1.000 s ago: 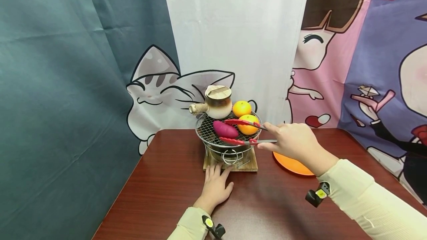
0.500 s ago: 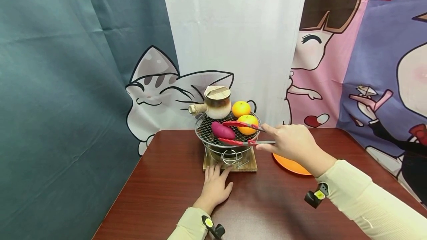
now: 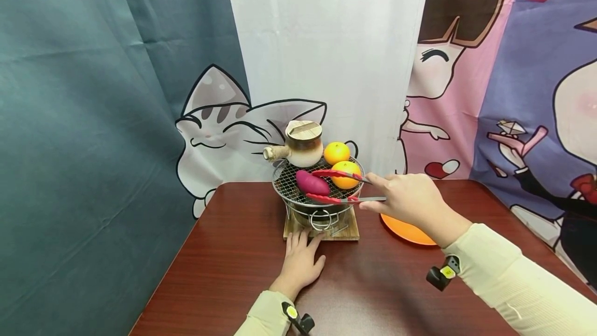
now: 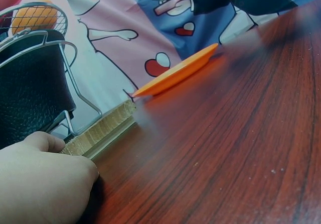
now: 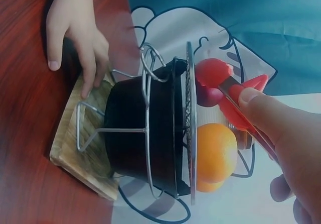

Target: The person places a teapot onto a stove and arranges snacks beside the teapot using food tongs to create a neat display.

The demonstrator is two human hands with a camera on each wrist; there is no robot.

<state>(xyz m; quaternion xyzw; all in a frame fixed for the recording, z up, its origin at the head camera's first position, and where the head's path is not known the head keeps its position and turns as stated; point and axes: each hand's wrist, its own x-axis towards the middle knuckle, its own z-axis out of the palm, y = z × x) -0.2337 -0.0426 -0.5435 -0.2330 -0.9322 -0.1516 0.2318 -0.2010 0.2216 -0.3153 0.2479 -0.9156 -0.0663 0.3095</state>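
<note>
My right hand (image 3: 410, 196) grips a pair of red-tipped tongs (image 3: 332, 199) over the round wire grill (image 3: 285, 183). The tongs' arms stand apart, one on the far side of a purple sweet potato (image 3: 312, 183) and one on its near side. The sweet potato lies on the mesh; whether both tips press it I cannot tell. In the right wrist view, the red tongs head (image 5: 214, 73) partly hides it. My left hand (image 3: 300, 263) lies with straight fingers, its fingertips at the front edge of the wooden board (image 3: 347, 229) under the stove.
Two oranges (image 3: 346, 175) sit on the grill's right side, the nearer one partly behind the tongs. A lidded clay pot (image 3: 305, 149) with a side handle stands at the back. Right of the stove lies an orange plate (image 3: 406, 229), partly under my right forearm. A printed curtain hangs behind.
Over the first half second the sweet potato and the tongs shift slightly left. Since then they stay nearly still. My left hand keeps its place at the board.
</note>
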